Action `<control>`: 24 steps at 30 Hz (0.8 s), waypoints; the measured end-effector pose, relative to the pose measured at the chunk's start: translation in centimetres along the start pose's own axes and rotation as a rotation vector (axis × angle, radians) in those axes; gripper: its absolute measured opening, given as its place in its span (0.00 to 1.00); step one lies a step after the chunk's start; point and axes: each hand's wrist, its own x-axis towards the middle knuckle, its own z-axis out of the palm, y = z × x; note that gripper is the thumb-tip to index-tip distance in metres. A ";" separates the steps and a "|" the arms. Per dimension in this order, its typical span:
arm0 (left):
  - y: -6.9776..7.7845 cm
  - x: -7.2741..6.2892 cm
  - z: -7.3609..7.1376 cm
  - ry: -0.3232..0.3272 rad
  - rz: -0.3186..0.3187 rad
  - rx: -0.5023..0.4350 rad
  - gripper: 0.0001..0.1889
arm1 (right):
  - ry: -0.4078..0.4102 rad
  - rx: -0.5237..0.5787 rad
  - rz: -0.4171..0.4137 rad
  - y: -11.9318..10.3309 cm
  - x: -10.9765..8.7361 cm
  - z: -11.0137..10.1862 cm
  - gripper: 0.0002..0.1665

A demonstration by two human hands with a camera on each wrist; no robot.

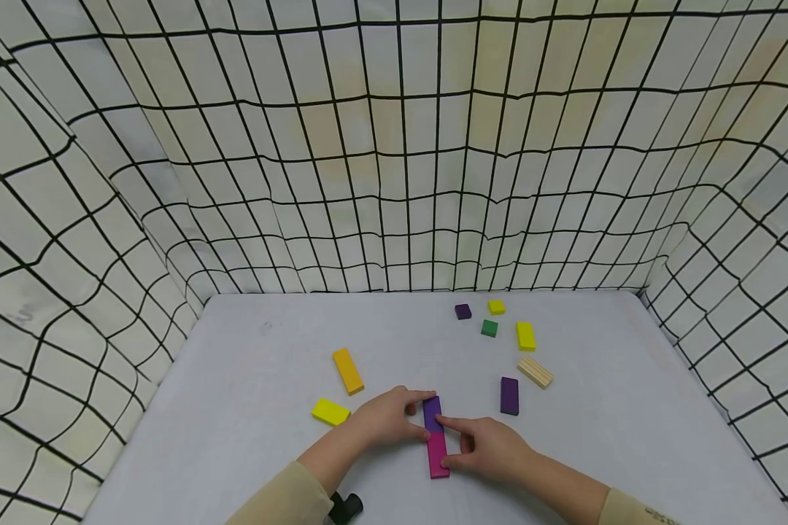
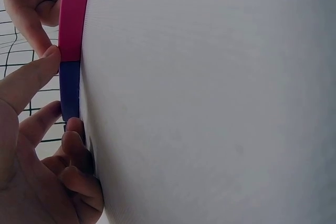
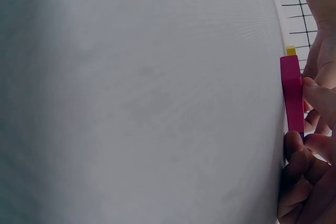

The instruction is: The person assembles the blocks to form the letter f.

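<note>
A purple block [image 1: 431, 413] and a magenta block [image 1: 438, 455] lie end to end in one line on the white tabletop. My left hand [image 1: 387, 418] holds the purple block from the left, its index finger at the far end and its thumb beside the joint. From the right, my right hand [image 1: 492, 446] touches the row: the index fingertip rests on the purple block and the thumb on the magenta block's side. The left wrist view shows the two blocks meeting squarely. In the right wrist view, fingers hide most of the purple block.
Left of the row lie an orange block [image 1: 348, 372] and a yellow block [image 1: 331, 412]. To the right are a dark purple block [image 1: 509, 396], a ridged wooden piece [image 1: 535, 372] and another yellow block [image 1: 526, 336]. Smaller blocks, one green [image 1: 489, 328], lie farther back. Black-gridded white curtains surround the table.
</note>
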 end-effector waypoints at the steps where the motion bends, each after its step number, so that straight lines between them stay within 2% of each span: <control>1: 0.0 0.0 0.0 0.000 0.000 0.001 0.35 | -0.001 0.001 0.001 0.0 0.0 0.0 0.39; 10: -0.2 -0.1 -0.1 0.008 0.010 -0.017 0.36 | -0.005 0.013 0.001 0.0 0.0 0.0 0.39; 24: -1.0 -0.6 -1.2 0.029 0.031 -0.070 0.35 | -0.003 0.012 0.011 0.0 0.0 0.0 0.40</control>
